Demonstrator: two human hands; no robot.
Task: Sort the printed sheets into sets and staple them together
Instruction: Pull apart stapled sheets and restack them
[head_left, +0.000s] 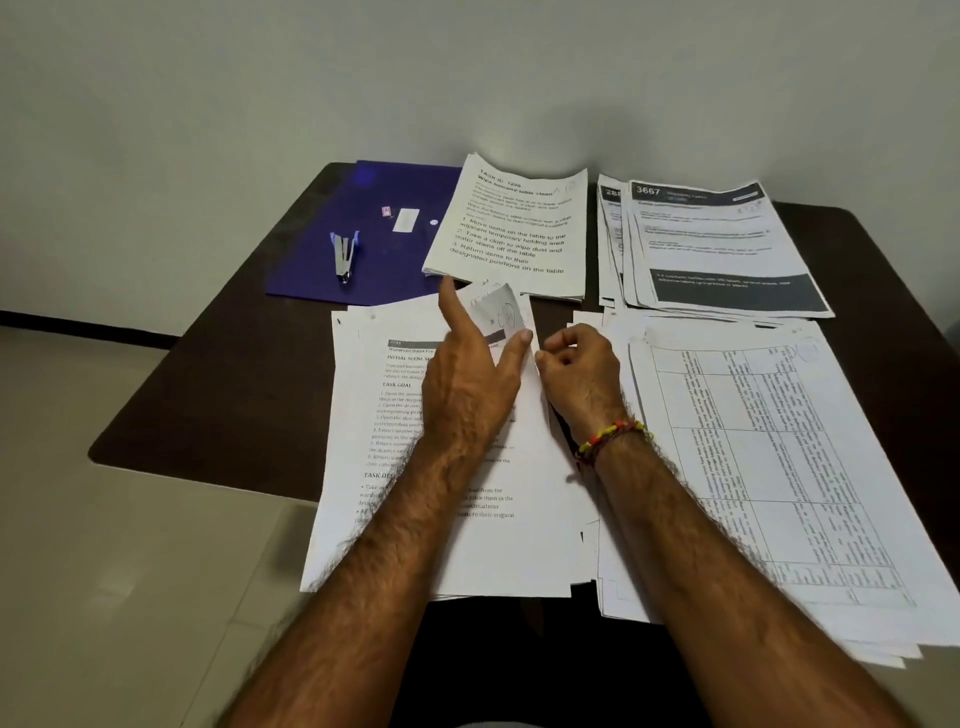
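Printed sheets: four white paper piles lay on the dark brown surface (234, 395); the near-left pile (415, 545) sat under both hands.
Left hand (470, 387): fingers spread, index raised, thumb and palm pressing the pile; its top right corner (498, 312) was curled up against the fingers.
Right hand (582, 374): loosely curled, fingertips pinching the right edge of the same pile; a red-and-yellow beaded thread band (613, 436) circled the wrist.
Table-grid pile (789, 467): thin, fanned sheets with ruled columns, near right.
Header pile (722, 249): far right, sheets fanned, dark bands printed top and bottom.
Large-type pile (514, 228): far centre, slightly bowed, its left edge overlapping the folder.
Folder (363, 228): glossy blue plastic, flat, far left.
Stapler (344, 257): small, shiny metal, hinged open in a V on the folder.
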